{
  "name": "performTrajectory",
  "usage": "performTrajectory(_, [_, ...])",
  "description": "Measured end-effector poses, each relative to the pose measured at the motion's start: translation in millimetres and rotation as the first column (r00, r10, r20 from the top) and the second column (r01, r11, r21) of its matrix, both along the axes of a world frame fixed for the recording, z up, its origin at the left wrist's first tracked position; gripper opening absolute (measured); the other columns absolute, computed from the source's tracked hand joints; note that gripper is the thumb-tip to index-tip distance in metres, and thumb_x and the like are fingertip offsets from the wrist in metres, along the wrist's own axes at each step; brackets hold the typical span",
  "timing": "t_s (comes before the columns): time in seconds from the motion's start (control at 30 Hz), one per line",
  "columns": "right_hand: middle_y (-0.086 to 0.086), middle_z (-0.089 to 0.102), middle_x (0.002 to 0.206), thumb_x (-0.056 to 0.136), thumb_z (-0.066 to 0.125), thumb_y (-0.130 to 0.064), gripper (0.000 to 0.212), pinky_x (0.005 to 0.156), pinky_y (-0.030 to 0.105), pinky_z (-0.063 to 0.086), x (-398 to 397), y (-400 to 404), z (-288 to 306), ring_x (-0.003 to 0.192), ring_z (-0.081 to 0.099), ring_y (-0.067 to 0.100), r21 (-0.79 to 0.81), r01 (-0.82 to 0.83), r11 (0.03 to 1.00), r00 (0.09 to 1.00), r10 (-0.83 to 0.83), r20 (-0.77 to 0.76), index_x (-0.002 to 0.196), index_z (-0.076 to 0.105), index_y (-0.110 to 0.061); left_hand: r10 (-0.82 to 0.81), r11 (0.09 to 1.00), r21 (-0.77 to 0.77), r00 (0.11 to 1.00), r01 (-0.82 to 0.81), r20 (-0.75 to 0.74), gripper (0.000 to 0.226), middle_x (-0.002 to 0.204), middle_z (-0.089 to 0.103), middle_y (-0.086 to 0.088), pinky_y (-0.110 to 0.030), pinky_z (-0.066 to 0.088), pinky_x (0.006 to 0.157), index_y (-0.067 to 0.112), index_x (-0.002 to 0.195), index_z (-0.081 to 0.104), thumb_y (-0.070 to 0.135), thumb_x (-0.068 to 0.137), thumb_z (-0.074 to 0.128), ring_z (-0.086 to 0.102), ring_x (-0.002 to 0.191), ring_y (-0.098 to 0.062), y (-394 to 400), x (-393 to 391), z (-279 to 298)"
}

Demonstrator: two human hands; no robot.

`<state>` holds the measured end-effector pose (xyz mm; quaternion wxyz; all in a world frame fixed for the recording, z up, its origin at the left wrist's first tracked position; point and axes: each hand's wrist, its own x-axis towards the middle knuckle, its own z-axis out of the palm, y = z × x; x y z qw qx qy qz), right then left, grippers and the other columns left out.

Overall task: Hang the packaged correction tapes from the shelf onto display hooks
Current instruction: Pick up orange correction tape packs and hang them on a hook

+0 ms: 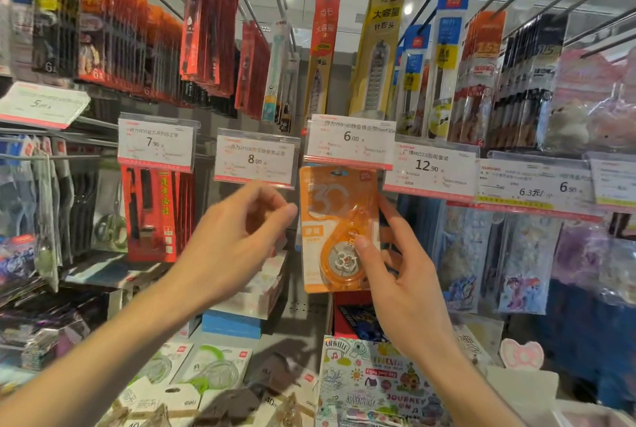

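Observation:
An orange packaged correction tape [335,220] is held upright just under the 6.00 price tag [350,141], its top edge tucked behind that tag. My right hand [399,275] grips its right side, thumb pressed on the round tape body. My left hand [237,240] hovers just left of the package, fingers curled loosely, holding nothing. The hook behind the tag is hidden. More packaged correction tapes [213,368], white and green, lie flat on the shelf below.
Price tags 7.90 [155,141], 8.00 [255,158] and 12.90 [430,166] flank the spot. Pen packs [130,37] hang on hooks above. A colourful notebook [375,385] lies at the lower right, red packs [151,216] hang left.

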<state>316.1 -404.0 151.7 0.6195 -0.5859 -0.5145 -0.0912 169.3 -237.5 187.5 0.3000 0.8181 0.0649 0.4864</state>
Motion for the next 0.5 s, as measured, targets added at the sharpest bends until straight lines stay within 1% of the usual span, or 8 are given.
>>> performTrajectory(0.07, [-0.023,0.068,0.128,0.105,0.056,-0.035,0.05,0.09,0.031,0.062,2.0,4.9,-2.7,0.116,0.068,0.003,-0.004,0.029,1.0,1.0,-0.029,-0.003,0.13,0.038,-0.075,-0.028,0.998,-0.055,1.0,0.028,0.005,0.014,0.088,0.073,0.014,-0.033,0.06,0.063,0.038,0.104,0.059,0.046,0.091,0.06,0.071,0.069,-0.006,-1.4,9.6,-16.8])
performTrajectory(0.17, [-0.02,0.063,0.135,0.104,0.052,-0.045,0.046,0.101,0.042,0.055,5.5,13.8,-6.4,0.126,0.061,0.008,-0.032,0.099,0.995,0.995,-0.099,-0.01,0.122,0.033,-0.082,-0.046,0.997,-0.056,0.999,0.047,0.02,0.021,0.085,0.075,0.011,-0.039,0.06,0.073,0.04,0.117,0.054,0.036,0.098,0.061,0.073,0.072,-0.009,-2.6,27.1,-30.1])
performTrajectory(0.2, [-0.02,0.061,0.137,0.104,0.051,-0.046,0.047,0.104,0.042,0.053,7.1,17.6,-6.5,0.128,0.059,0.008,-0.044,0.125,0.991,0.992,-0.126,-0.016,0.12,0.03,-0.085,-0.031,0.998,-0.058,0.999,0.032,0.024,0.023,0.083,0.074,0.01,-0.043,0.06,0.073,0.039,0.119,0.052,0.033,0.099,0.062,0.072,0.071,-0.011,-1.0,33.0,-31.5])
performTrajectory(0.27, [-0.023,0.057,0.137,0.104,0.051,-0.043,0.05,0.102,0.033,0.052,12.1,25.9,-5.2,0.129,0.057,0.006,-0.065,0.173,0.983,0.985,-0.174,-0.011,0.121,0.029,-0.085,0.005,0.996,-0.09,1.0,-0.002,0.03,0.021,0.079,0.074,0.006,-0.049,0.059,0.074,0.036,0.118,0.053,0.03,0.099,0.062,0.07,0.069,-0.014,4.8,44.4,-32.2])
performTrajectory(0.37, [-0.024,0.051,0.129,0.105,0.051,-0.037,0.05,0.092,0.021,0.049,22.0,35.2,-3.0,0.112,0.056,-0.013,-0.113,0.216,0.97,0.976,-0.218,-0.003,0.144,0.033,-0.063,0.051,0.986,-0.16,0.999,-0.048,0.014,0.017,0.085,0.073,0.005,-0.052,0.058,0.076,0.032,0.114,0.056,0.032,0.098,0.062,0.07,0.076,-0.023,15.4,57.1,-36.3])
performTrajectory(0.4, [-0.024,0.048,0.128,0.104,0.052,-0.037,0.048,0.089,0.019,0.048,24.9,37.1,-2.5,0.105,0.055,-0.017,-0.125,0.219,0.968,0.974,-0.224,-0.029,0.143,0.034,-0.059,0.062,0.983,-0.174,0.998,-0.061,-0.002,0.018,0.09,0.073,0.007,-0.052,0.058,0.077,0.032,0.114,0.056,0.032,0.097,0.061,0.07,0.079,-0.024,17.4,59.0,-38.8])
performTrajectory(0.43, [-0.023,0.047,0.13,0.103,0.053,-0.038,0.046,0.089,0.021,0.05,27.3,38.1,-2.6,0.101,0.057,-0.014,-0.13,0.214,0.968,0.973,-0.223,-0.057,0.14,0.035,-0.058,0.072,0.979,-0.188,0.997,-0.075,-0.024,0.02,0.095,0.072,0.007,-0.052,0.058,0.079,0.031,0.113,0.057,0.036,0.094,0.06,0.07,0.083,-0.024,19.5,60.3,-41.9])
performTrajectory(0.5, [-0.018,0.046,0.14,0.101,0.057,-0.043,0.043,0.09,0.025,0.051,31.6,40.7,-2.5,0.106,0.059,0.005,-0.139,0.199,0.97,0.97,-0.216,-0.116,0.132,0.034,-0.062,0.092,0.971,-0.219,0.994,-0.101,-0.051,0.035,0.098,0.071,0.003,-0.051,0.056,0.082,0.029,0.111,0.056,0.051,0.085,0.053,0.069,0.088,-0.021,21.4,59.4,-42.2])
